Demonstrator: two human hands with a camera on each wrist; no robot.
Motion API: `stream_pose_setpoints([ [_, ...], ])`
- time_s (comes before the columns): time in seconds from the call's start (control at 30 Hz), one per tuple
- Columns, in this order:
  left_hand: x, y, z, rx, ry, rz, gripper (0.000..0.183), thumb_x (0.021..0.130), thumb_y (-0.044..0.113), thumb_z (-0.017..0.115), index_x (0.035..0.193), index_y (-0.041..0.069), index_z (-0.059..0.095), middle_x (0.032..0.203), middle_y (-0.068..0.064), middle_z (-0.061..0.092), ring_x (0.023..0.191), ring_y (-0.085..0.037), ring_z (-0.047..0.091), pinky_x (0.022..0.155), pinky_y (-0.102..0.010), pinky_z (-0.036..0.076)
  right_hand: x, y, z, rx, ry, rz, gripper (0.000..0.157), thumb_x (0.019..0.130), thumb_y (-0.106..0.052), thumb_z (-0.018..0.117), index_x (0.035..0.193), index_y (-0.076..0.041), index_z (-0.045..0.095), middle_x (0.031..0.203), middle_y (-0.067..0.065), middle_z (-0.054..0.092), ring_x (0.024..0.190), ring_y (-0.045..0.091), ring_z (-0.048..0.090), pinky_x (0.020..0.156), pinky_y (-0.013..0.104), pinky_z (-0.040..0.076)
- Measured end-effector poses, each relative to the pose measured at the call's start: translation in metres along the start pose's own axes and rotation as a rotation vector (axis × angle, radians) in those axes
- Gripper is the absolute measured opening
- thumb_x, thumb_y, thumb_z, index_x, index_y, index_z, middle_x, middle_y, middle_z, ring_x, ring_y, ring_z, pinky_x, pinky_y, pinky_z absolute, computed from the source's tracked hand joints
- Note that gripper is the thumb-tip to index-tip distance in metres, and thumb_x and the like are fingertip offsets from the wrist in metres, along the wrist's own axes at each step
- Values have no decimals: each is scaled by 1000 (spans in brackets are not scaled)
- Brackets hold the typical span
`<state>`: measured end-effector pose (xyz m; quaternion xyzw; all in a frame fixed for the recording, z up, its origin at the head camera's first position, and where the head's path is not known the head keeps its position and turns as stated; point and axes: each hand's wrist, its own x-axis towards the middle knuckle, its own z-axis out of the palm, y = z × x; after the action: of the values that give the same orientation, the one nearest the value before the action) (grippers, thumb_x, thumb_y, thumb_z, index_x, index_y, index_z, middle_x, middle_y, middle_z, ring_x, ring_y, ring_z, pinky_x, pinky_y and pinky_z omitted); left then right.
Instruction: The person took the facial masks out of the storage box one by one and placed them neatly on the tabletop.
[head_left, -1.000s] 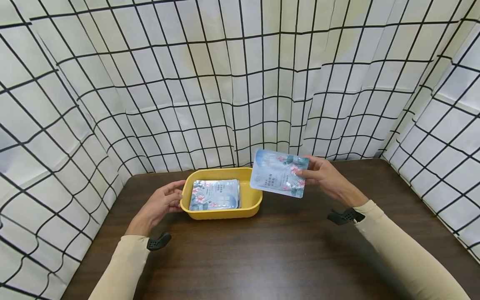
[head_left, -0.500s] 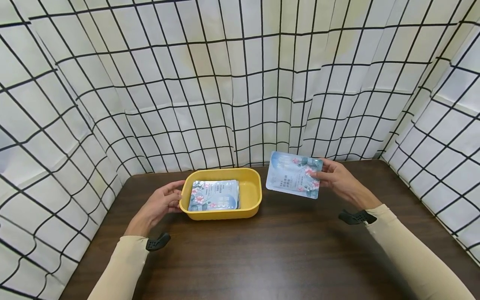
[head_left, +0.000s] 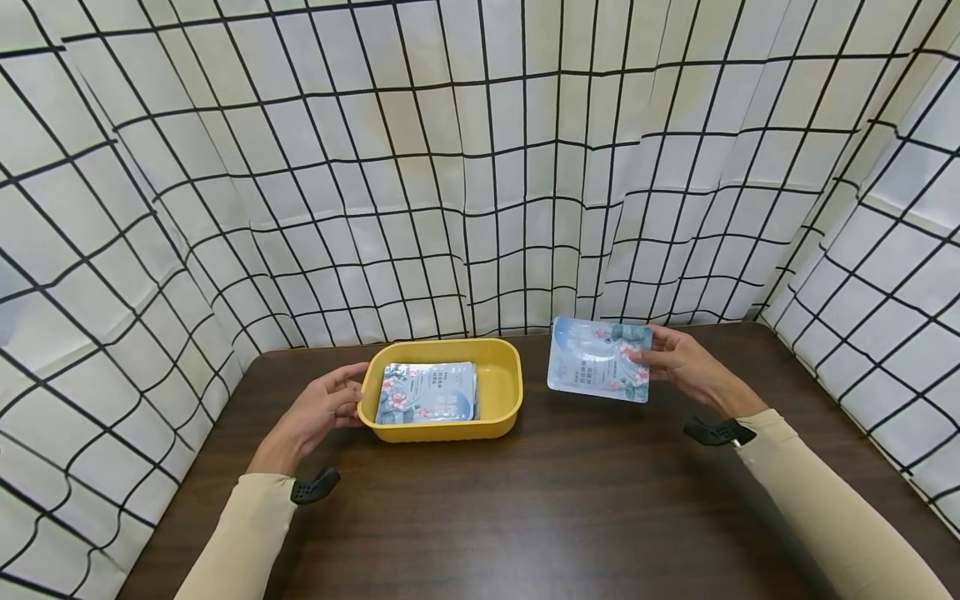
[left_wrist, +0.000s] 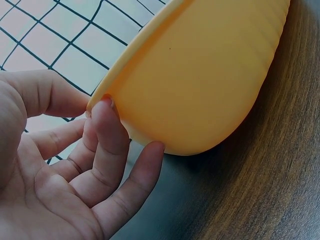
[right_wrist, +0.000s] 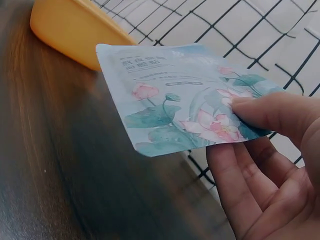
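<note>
A pale blue sachet (head_left: 600, 358) printed with pink lotus flowers is pinched at its right edge by my right hand (head_left: 693, 371). In the right wrist view the thumb lies on the sachet's (right_wrist: 185, 100) printed face, with fingers beneath it. It is held tilted to the right of the yellow plastic tub (head_left: 498, 392), apart from it. My left hand (head_left: 318, 412) pinches the tub's left rim, thumb and fingertips meeting at the edge in the left wrist view. Several similar sachets (head_left: 427, 392) lie stacked inside, on the tub's left side.
The tub stands on a dark wood table (head_left: 480, 517), near its back edge. A white curtain (head_left: 480, 167) with a black grid surrounds the table at the back and both sides.
My right hand has carried the sachet rightward, away from over the tub's right rim, and slightly lower. My left hand stays at the tub's left rim.
</note>
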<state>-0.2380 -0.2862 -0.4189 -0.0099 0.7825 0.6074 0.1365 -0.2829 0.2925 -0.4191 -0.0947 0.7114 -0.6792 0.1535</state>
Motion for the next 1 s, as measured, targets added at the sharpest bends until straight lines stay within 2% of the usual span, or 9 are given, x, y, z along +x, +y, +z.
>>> stream_pose_setpoints([
  [0.27, -1, 0, 0, -1, -5, 10, 63, 101, 10, 53, 160, 11, 29, 120, -17, 56, 85, -20, 66, 83, -36, 60, 10, 10, 0, -78, 0, 36, 60, 94, -18, 73, 146, -5, 46, 120, 3, 70, 104, 21, 69, 88, 40, 59],
  [0.6, -3, -1, 1, -13, -14, 26, 63, 101, 10, 53, 160, 10, 29, 119, -16, 55, 86, -20, 67, 84, -38, 60, 21, 16, 5, -131, -21, 50, 65, 94, -23, 73, 149, -4, 43, 131, 11, 66, 108, 25, 68, 90, 41, 58],
  [1.0, -1, -2, 2, -2, 6, 5, 62, 100, 9, 53, 159, 13, 32, 118, -16, 55, 87, -22, 67, 86, -38, 60, 30, 17, 9, -253, 7, 40, 57, 98, -18, 68, 149, -3, 45, 136, 20, 61, 105, 22, 67, 89, 41, 58],
])
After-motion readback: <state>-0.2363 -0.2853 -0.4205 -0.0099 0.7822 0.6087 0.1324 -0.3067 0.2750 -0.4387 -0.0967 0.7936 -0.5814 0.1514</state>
